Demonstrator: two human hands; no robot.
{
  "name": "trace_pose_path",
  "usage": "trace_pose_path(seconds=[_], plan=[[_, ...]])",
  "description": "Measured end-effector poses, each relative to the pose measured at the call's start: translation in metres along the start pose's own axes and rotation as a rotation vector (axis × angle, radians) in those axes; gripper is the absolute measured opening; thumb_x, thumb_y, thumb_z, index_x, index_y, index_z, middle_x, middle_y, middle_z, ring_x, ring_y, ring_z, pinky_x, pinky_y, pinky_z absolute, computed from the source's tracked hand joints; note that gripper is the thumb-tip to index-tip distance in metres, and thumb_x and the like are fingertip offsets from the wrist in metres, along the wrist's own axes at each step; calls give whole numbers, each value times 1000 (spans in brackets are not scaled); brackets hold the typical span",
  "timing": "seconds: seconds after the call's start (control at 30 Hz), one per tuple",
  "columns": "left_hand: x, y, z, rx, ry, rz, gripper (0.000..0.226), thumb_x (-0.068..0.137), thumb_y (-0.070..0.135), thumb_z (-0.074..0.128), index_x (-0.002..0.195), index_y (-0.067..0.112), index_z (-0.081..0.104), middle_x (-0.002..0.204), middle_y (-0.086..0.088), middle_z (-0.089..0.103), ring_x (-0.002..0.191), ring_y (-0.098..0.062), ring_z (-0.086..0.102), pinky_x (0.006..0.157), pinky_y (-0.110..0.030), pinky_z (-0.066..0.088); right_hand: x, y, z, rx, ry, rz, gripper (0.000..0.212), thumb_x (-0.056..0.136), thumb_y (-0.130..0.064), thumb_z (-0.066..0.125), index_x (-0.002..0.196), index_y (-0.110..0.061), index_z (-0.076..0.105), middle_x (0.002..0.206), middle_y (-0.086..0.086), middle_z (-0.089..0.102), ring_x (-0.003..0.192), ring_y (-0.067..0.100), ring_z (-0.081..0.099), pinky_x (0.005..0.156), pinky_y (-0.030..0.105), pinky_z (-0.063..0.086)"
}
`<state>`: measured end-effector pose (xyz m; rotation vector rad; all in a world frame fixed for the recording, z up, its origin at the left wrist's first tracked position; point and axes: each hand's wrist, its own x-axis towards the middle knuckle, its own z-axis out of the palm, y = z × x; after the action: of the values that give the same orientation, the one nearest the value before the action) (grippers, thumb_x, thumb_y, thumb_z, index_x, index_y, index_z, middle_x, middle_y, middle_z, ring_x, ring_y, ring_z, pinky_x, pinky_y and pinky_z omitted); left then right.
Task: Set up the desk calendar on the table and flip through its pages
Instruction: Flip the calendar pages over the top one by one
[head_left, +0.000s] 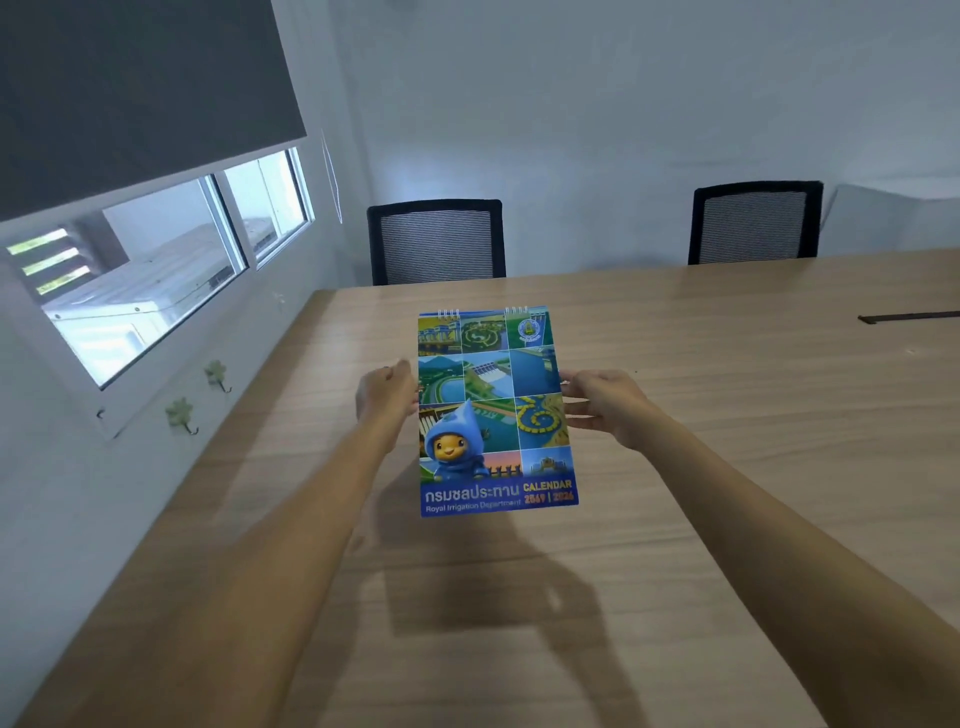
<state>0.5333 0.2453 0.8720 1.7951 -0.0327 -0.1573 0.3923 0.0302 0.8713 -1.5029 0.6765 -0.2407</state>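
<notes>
A desk calendar with a blue cover, a grid of photos and a blue cartoon mascot hangs in the air above the wooden table. Its wire rings are at the top edge and the cover faces me. My left hand grips its left edge. On the other side, my right hand grips the right edge. The calendar is closed and folded flat, and its shadow falls on the table below.
Two black mesh chairs stand at the table's far side. A thin dark object lies at the far right of the table. A wall with a window and small hooks runs along the left.
</notes>
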Motion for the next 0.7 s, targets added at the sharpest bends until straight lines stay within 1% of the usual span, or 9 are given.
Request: trace_pose_path(seconds=[0.07,0.13,0.23,0.27,0.33,0.4,0.5,0.6,0.7], plan=[[2,8,-4,-43,-42,-25,36,94,41,44,84,13,65,72,-2,68,66,-16,66,56,-26,54,-3,-5,-4,-23,-13,-54,29,91,-32,57,109,-11,67,94,2,70,80,19,67,74,33,56],[3,20,-6,-43,-79,9,42,95,44,41,83,13,67,70,-2,68,61,-13,63,53,-22,49,-6,-12,-7,0,5,-137,28,92,-27,55,108,-10,70,91,1,71,81,20,66,82,35,53],[0,39,-11,-75,-62,93,50,98,45,34,72,16,65,66,0,67,53,-9,63,49,-20,48,-9,-25,-7,63,67,-286,34,94,-11,40,108,-9,71,85,-6,71,72,7,68,73,23,53],[1,45,-12,-114,-61,114,51,99,45,32,71,16,64,65,0,66,51,-9,63,49,-19,48,-10,-30,-6,82,72,-341,35,94,-9,39,107,-10,72,90,-5,72,72,2,68,69,18,54],[2,56,-11,-250,-101,125,51,100,44,31,76,12,63,72,-4,65,63,-15,63,64,-24,52,-10,-40,-1,70,54,-441,32,98,-12,39,113,-14,68,109,0,69,94,8,66,78,21,52],[4,69,-7,-322,-114,127,52,100,42,28,90,5,63,81,-7,65,74,-20,61,76,-32,50,-5,-50,5,9,50,-513,36,101,-17,36,132,-16,54,124,-1,62,112,18,57,89,31,48],[4,88,6,-327,-111,162,47,101,38,26,113,6,58,103,-11,62,91,-25,59,76,-33,49,8,-63,19,-78,73,-566,55,101,-19,31,153,-23,14,142,-5,50,121,13,48,102,36,43],[14,92,20,-11,-54,306,49,100,40,27,119,9,59,123,-15,64,109,-34,59,93,-43,49,25,-69,27,-323,75,-615,62,97,-13,32,153,-25,8,150,-5,42,115,10,49,104,40,40],[24,81,26,415,-59,552,38,99,32,29,119,27,60,122,3,64,119,-26,53,94,-34,44,45,-65,31,-746,103,-625,62,93,-11,33,152,-20,17,154,3,36,141,24,33,113,49,30]])
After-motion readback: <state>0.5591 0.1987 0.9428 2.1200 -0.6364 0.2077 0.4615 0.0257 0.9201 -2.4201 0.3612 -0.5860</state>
